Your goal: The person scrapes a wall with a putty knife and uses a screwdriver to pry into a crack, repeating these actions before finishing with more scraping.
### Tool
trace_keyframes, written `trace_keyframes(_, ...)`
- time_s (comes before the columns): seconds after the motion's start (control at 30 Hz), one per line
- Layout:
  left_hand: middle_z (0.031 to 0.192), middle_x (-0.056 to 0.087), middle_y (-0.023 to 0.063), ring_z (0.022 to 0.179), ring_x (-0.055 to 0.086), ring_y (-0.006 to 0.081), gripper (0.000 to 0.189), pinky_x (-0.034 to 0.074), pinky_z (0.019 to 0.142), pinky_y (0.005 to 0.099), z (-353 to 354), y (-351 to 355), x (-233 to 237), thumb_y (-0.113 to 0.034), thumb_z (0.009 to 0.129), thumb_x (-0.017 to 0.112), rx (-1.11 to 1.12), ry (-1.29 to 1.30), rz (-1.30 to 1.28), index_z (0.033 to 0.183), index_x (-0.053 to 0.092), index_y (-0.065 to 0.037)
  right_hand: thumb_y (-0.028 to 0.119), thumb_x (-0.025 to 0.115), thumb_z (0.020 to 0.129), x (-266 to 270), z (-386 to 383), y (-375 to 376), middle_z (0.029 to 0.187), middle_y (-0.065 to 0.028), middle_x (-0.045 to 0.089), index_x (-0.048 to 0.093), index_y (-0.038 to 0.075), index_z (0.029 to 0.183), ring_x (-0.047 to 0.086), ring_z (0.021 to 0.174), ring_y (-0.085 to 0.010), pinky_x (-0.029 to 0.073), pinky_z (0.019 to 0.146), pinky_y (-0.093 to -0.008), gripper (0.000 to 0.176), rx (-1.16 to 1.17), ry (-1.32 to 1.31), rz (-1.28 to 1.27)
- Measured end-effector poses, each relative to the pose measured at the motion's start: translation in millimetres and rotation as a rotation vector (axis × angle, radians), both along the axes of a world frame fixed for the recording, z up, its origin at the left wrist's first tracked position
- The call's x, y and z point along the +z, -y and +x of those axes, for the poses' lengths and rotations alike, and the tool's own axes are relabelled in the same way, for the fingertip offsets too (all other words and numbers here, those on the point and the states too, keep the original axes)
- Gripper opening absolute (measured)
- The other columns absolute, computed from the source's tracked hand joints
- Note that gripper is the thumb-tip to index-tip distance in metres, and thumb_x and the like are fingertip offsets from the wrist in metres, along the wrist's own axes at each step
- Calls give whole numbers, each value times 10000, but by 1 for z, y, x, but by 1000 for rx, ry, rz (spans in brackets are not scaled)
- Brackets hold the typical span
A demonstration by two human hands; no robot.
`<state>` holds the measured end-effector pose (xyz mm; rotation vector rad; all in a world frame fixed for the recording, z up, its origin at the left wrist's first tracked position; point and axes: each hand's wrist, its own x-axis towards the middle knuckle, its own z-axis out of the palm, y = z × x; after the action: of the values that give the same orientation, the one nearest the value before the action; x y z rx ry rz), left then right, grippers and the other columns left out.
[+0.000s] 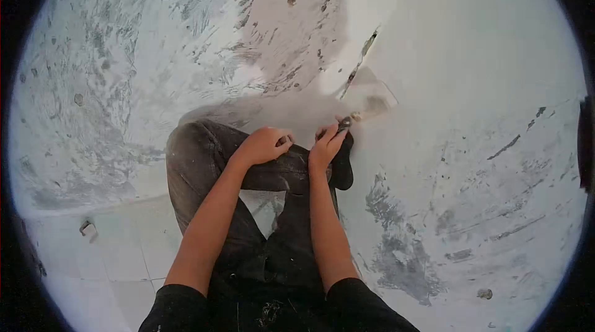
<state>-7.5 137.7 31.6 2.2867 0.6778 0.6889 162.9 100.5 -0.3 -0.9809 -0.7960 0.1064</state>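
Note:
My right hand (325,146) is closed around the dark handle of a scraper-like tool (344,124). The tool's wide, pale head is smeared by motion over the whitish floor, so its exact kind is hard to make out. A dark crack (362,56) runs along the floor just beyond the head. My left hand (269,145) rests on my bent leg in dark trousers (204,152), its fingers curled in loosely with nothing visible in them. Beside my right wrist shows a foot in a black sock (343,165).
Grey scuffs and streaks mark the surrounding floor (186,34). White tiles (118,251) lie at the lower left, with a small broken piece (88,230) on them. A small lump (484,293) sits at the lower right. Shadows fall ahead of me.

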Motion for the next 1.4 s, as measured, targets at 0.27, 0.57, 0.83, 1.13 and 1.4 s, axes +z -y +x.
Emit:
trace_keyframes(0.27,819,700,146,754,676,306,206,516,706,413,1,0,0,-202,871,632,-6,26,24,1005,673,-51,287,415,1051,0,2,2,667,-72,530,533,5,1174,527,578,-184,426,553,-341,329,36,243,-440)
trace_keyframes(0.57,801,702,124,747,677,277,214,513,724,387,1,3,3,-214,900,616,1,-14,-11,1042,667,-62,321,415,1057,0,5,1,629,-32,497,526,-39,1229,498,532,-149,421,526,-314,414,136,239,-477)
trace_keyframes(0.83,852,705,145,783,677,308,212,512,721,412,1,2,1,-202,877,627,-1,17,24,1028,670,-59,271,379,1077,0,6,7,691,-2,463,528,-14,1220,461,577,-99,394,521,-289,351,51,118,-239)
trace_keyframes(1.13,824,699,135,771,673,297,222,512,727,397,1,0,-2,-212,879,624,-21,35,-18,1029,668,-55,318,424,1049,3,3,-6,673,-97,578,604,15,1142,576,585,-181,434,563,-334,364,-153,313,-579)
trace_keyframes(1.4,835,703,136,781,676,301,216,513,725,398,0,6,4,-201,869,629,6,25,6,1023,674,-56,358,412,1041,-22,18,-25,677,-168,637,565,-11,1152,628,605,-374,463,547,-450,415,-188,479,-658)
